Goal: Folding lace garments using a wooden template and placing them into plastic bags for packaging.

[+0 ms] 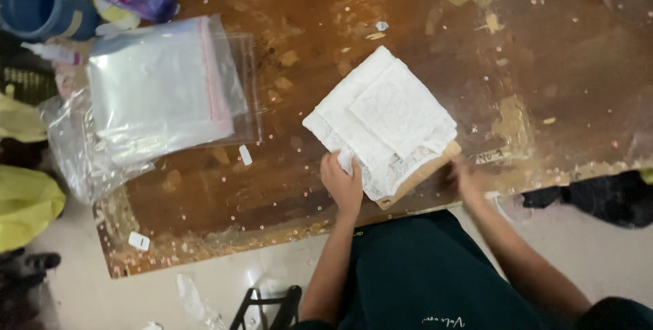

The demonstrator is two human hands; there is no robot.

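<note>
Folded white lace cloth [382,120] between left hand [342,184] and right hand [466,179]

One folded white lace cloth [381,122], one stack clear zip bags [160,88], one blue bucket [37,0], two hands.

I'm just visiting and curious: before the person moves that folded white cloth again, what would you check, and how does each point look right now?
1. Left hand on the folded white lace cloth: ok, gripping its near corner.
2. Right hand on the tan board under the cloth: cannot tell, blurred.
3. Cloth folded square: ok.
4. Stack of clear plastic bags apart from the cloth: ok.
5. Wooden table surface clean: not ok, scraps and chipped patches.
</note>
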